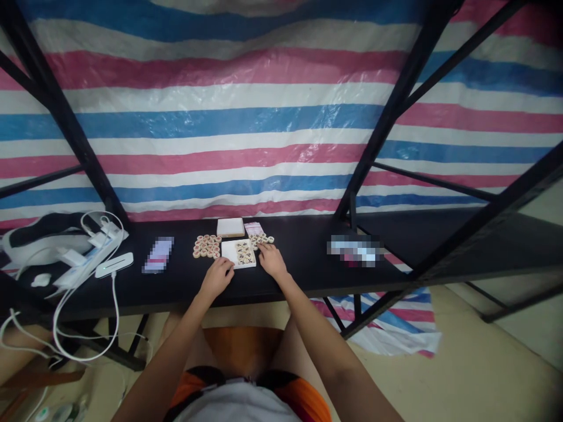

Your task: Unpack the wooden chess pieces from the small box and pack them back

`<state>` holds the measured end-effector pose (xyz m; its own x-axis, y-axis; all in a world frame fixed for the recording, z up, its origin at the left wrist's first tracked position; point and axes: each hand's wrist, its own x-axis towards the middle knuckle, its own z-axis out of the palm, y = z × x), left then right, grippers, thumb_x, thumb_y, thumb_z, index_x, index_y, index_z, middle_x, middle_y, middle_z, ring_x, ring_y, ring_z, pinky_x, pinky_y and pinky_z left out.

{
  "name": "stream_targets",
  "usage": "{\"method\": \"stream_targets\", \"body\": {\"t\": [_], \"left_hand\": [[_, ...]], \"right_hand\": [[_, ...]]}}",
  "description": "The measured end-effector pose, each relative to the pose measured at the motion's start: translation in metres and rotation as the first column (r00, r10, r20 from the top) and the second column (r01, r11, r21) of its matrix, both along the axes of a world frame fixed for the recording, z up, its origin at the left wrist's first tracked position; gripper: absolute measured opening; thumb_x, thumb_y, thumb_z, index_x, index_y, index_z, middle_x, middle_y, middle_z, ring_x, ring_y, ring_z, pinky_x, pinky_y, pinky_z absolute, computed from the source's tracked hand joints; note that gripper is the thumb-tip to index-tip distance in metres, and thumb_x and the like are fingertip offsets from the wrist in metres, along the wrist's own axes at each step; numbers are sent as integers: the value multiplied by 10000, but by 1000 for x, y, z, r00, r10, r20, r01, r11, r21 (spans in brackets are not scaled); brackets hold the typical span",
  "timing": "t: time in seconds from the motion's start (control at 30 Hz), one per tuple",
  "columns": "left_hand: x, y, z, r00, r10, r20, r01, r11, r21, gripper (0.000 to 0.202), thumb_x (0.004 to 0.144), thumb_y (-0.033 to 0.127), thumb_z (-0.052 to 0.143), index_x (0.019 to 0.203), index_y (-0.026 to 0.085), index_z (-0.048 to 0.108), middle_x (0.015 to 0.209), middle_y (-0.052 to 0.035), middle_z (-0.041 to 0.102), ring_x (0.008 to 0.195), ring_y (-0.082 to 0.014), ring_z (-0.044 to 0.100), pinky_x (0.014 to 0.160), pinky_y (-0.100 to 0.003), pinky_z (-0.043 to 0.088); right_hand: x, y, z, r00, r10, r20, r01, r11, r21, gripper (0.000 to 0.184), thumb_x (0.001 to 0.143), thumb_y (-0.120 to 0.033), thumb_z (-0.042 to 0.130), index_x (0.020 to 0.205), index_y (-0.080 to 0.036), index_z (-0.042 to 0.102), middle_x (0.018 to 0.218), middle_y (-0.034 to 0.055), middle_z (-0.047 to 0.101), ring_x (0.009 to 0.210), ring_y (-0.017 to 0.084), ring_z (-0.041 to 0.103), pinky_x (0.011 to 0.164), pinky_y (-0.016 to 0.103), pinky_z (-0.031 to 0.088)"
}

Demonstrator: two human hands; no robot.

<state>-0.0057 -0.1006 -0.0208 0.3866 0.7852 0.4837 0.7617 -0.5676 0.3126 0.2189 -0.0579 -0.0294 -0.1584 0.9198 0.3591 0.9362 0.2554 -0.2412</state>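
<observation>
A shallow white box [229, 251] lies on the black table, its right part filled with several round xiangqi pieces [245, 252] with dark characters. At the box's near left corner, my left hand [216, 278] has its fingers curled and touching the edge. My right hand [271, 261] is just right of the box, its fingers drawn together beside loose dark-marked pieces [264, 239]; its fingertips are too small to show what they hold. Left of the box sits a cluster of red-marked pieces [206, 245].
Behind the box are a white lid-like box [230, 227] and a pinkish printed paper [254, 229]. A blurred phone [158, 255] lies left, near a power strip [94, 249] with white cables. Another blurred item [354, 250] lies right. Black metal posts [382, 123] frame the table.
</observation>
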Motion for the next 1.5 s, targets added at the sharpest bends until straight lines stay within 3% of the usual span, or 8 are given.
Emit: {"method": "stream_targets", "body": {"t": [0.4, 0.7, 0.93, 1.2, 1.27, 1.37, 1.5], "left_hand": [[1, -1, 1, 1000, -2, -11, 2, 1000, -4, 225, 894, 212, 432, 921, 190, 655, 906, -56, 614, 932, -192, 536, 866, -333, 449], [1, -2, 2, 1000, 4, -10, -4, 1000, -10, 229, 889, 206, 428, 922, 195, 654, 921, -60, 609, 939, -198, 536, 858, -340, 458], [0, -2, 0, 1000, 6, 8, -6, 1000, -12, 223, 882, 197, 438, 961, 197, 646, 942, -60, 614, 959, -199, 539, 866, -337, 457], [1, -3, 2, 1000, 6, 9, -6, 999, -41, 218, 885, 204, 440, 939, 196, 651, 943, -54, 611, 955, -191, 548, 853, -322, 461], [0, -2, 1, 1000, -3, 11, 4, 999, -38, 223, 885, 202, 438, 940, 198, 654, 935, -54, 614, 949, -190, 548, 854, -324, 461], [0, 1, -2, 1000, -18, 25, 19, 999, -41, 215, 878, 198, 446, 949, 194, 650, 934, -59, 614, 949, -193, 547, 868, -336, 458], [-1, 2, -5, 992, -2, 127, 12, 997, -76, 305, 854, 175, 471, 1147, 172, 554, 1019, -82, 607, 991, -198, 553, 896, -353, 455]], "right_hand": [[0, -3, 2, 1000, 1, -27, 1, 997, 83, 233, 878, -346, 513, 1003, -180, 616, 1127, 110, 576, 1016, 234, 499, 876, 331, 402], [2, -3, 1, 996, -27, -91, 29, 999, 27, 127, 890, -255, 489, 959, -179, 564, 945, 65, 630, 919, 194, 540, 810, 282, 380], [6, -5, 0, 977, -108, -182, 126, 988, 93, 160, 883, -206, 448, 991, -167, 559, 974, 82, 623, 921, 205, 535, 810, 290, 380], [7, -6, 1, 958, -83, -275, 119, 986, 116, 173, 868, -207, 455, 981, -153, 576, 960, 87, 635, 921, 211, 548, 828, 305, 401], [3, -11, 4, 956, -16, -294, 65, 985, 158, 177, 872, -216, 462, 983, -155, 585, 978, 90, 641, 954, 213, 546, 862, 317, 398], [-14, -23, 11, 950, 170, -263, -112, 969, 221, 191, 890, -231, 460, 1000, -174, 606, 1045, 88, 644, 1032, 208, 532, 902, 323, 387], [-46, -35, 23, 920, 359, -161, -325, 923, 205, 215, 890, -197, 473, 1034, -204, 632, 1111, 76, 640, 1100, 194, 512, 921, 322, 376]]}}
